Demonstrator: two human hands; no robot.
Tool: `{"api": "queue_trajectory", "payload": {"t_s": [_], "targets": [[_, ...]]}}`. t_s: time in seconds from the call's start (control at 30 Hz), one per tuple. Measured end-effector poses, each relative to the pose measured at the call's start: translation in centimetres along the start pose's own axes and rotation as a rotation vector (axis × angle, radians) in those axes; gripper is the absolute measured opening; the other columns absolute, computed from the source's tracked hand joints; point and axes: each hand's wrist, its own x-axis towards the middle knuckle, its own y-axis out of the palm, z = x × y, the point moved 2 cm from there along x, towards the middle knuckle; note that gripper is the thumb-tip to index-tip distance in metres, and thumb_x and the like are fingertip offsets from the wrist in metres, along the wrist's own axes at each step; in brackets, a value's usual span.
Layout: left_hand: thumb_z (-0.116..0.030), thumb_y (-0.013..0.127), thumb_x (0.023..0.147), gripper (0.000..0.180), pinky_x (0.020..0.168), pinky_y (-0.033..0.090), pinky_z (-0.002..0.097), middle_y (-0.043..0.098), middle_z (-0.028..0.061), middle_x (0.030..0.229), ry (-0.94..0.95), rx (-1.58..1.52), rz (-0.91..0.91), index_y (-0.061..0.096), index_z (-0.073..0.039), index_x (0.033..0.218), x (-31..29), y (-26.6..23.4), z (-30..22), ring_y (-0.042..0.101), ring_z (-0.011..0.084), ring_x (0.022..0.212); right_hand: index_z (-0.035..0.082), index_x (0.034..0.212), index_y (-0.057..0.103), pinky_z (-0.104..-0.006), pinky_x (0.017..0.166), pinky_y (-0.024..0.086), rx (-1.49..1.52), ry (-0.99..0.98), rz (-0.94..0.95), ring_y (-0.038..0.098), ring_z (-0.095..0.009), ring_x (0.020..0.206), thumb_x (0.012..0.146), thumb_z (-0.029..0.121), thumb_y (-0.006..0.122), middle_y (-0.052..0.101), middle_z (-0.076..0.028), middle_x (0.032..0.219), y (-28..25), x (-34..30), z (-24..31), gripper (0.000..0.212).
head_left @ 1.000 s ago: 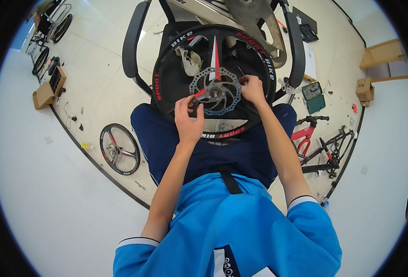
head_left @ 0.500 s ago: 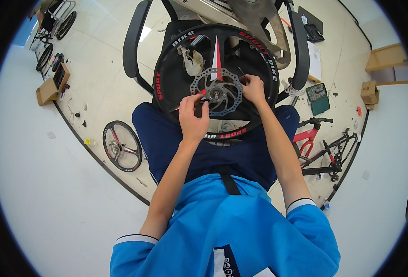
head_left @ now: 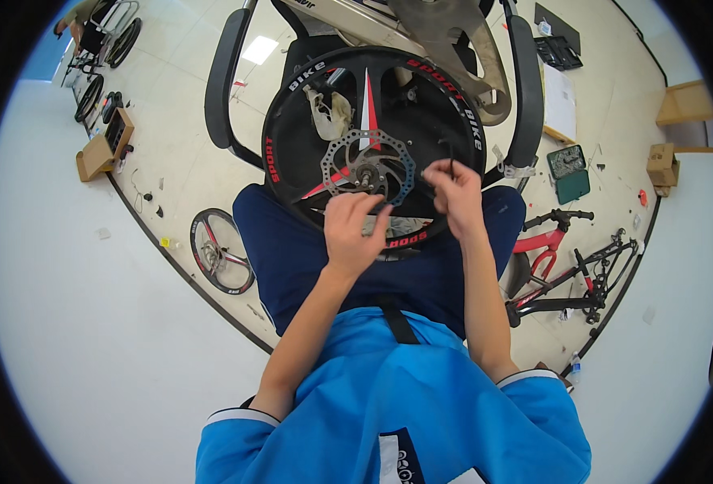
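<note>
A black bicycle wheel (head_left: 292,107) with three spokes lies across my lap and the seat in front of me. On its hub is a silver brake disc (head_left: 329,165) with holes around its edge. My left hand (head_left: 355,234) hovers over the disc's near edge, thumb and fingers drawn together; any small thing between them is too small to make out. To the right of the disc, my right hand (head_left: 458,194) pinches a thin dark hex key (head_left: 451,152) that sticks up from the fingers. A crumpled pale glove or cloth (head_left: 330,115) shows behind the wheel's spokes.
Black armrests (head_left: 224,89) flank the wheel, and a grey metal frame (head_left: 453,44) stands beyond it. A smaller wheel (head_left: 221,250) lies at left. At right are bike frames (head_left: 551,242), a green case (head_left: 570,173) and cardboard boxes (head_left: 663,164). A person with a wheelchair (head_left: 113,36) is far left.
My left hand has drawn back toward me from the hub to the disc's near edge. My right hand has come nearer and turned, so the hex key now points up.
</note>
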Motion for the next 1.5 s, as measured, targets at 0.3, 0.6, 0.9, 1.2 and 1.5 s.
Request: {"api": "queue_trajectory", "payload": {"t_s": [0.3,0.6,0.9,1.2,1.5], "targets": [[0.0,0.083,0.075,0.028,0.078,0.052,0.039,0.068,0.0069,0.093,0.067,-0.067,0.054,0.076,-0.004,0.102,1.2,1.2,-0.4,0.064,0.0284,0.088,0.001,0.098,0.073,-0.0199,0.045,0.025,0.05,0.161,0.235,0.039,0.0,0.049,0.093,0.009,0.073,0.059,0.006,0.067,1.6,-1.6,-1.2,0.009],[0.002,0.083,0.073,0.024,0.076,0.053,0.037,0.069,0.0091,0.089,-0.011,-0.067,-0.019,0.077,-0.003,0.095,3.5,0.0,0.5,0.066,0.0281,0.085,0.0,0.097,0.07,-0.021,0.044,0.023,-0.027,0.157,0.22,0.034,0.0,0.048,0.099,0.012,0.068,0.051,0.008,0.064,1.2,-1.4,-0.8,0.012],[-0.003,0.082,0.076,0.016,0.07,0.051,0.0377,0.065,0.0076,0.085,-0.098,0.029,0.031,0.077,-0.002,0.091,4.6,1.7,2.2,0.062,0.0275,0.081,-0.002,0.098,0.067,-0.0218,0.045,0.021,-0.063,0.155,0.199,0.028,0.0,0.048,0.101,0.015,0.065,0.038,0.011,0.06,0.6,-2.0,-0.7,0.018],[0.0,0.082,0.076,0.013,0.069,0.05,0.0369,0.063,0.0072,0.084,-0.07,-0.002,0.034,0.076,-0.001,0.088,4.6,2.2,2.5,0.062,0.0265,0.081,-0.003,0.099,0.067,-0.0219,0.045,0.021,-0.064,0.153,0.202,0.028,0.0,0.047,0.102,0.015,0.064,0.038,0.01,0.059,0.4,-2.1,-1.2,0.018],[0.0,0.081,0.075,0.013,0.07,0.051,0.0376,0.063,0.008,0.084,-0.063,0.007,0.049,0.076,0.0,0.087,4.5,2.1,2.6,0.062,0.0275,0.082,-0.002,0.099,0.067,-0.0216,0.046,0.02,-0.088,0.145,0.21,0.027,0.0,0.048,0.102,0.015,0.064,0.037,0.011,0.059,0.8,-1.9,-0.4,0.018]]}}
